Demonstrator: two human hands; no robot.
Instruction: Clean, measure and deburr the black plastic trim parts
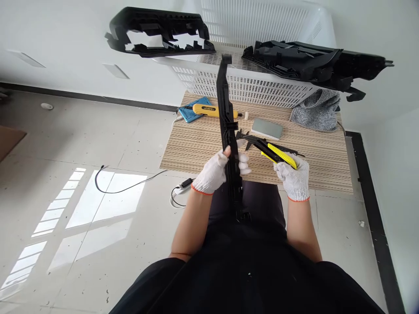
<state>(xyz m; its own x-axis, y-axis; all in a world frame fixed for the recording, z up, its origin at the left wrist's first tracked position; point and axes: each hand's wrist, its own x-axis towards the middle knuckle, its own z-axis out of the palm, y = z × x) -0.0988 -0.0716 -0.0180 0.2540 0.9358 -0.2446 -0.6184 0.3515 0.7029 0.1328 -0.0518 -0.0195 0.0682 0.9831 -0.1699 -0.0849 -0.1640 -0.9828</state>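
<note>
My left hand (214, 170), in a white knit glove with the thumb tip bare, grips a long black plastic trim part (225, 109) that stands upright in front of me. The part's lower end reaches down over my lap. In my right hand (294, 176), gloved too, is a yellow and black utility knife (279, 155), its front end pointing left toward the trim part. Behind the knife a dark caliper (290, 149) lies on the table, partly covered.
On the wood-grain table (186, 148) lie a yellow tool (206, 110), a blue tray (190, 115), a phone (266, 128) and a grey cloth (316, 114). Behind stands a white plastic basket (209, 78) with black parts (304, 63) across its rim. Cables (131, 192) trail on the floor.
</note>
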